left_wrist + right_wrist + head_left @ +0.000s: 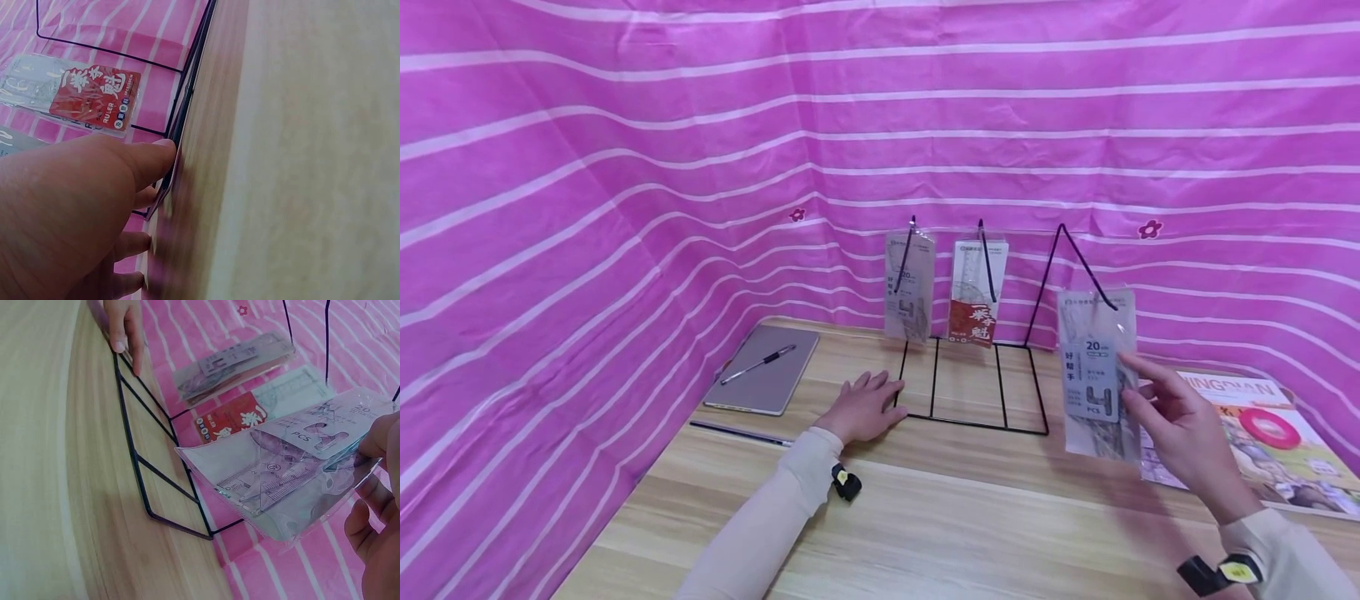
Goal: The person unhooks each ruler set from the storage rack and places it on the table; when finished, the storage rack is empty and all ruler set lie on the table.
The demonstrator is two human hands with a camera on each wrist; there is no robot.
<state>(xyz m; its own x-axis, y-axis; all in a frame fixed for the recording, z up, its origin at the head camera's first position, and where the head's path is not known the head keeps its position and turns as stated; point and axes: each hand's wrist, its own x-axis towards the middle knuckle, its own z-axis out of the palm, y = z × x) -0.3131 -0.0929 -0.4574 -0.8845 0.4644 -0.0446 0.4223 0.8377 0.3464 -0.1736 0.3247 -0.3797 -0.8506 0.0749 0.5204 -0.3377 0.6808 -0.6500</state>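
A black wire display rack stands on the table, with three slanting hooks. Spread on the tabletop at the rack's left side is my left hand; its thumb touches the base wire in the left wrist view. My right hand pinches the right edge of a clear ruler-set packet, whose top is at the end of the right hook. Through its plastic, ruler markings show in the right wrist view. A similar grey packet hangs on the left hook, and a red-and-white ruler packet on the middle one.
At the left lie a grey notebook with a pen on it and a dark thin stick. Magazines with a pink ring on top lie at the right. A pink striped cloth hangs behind the table.
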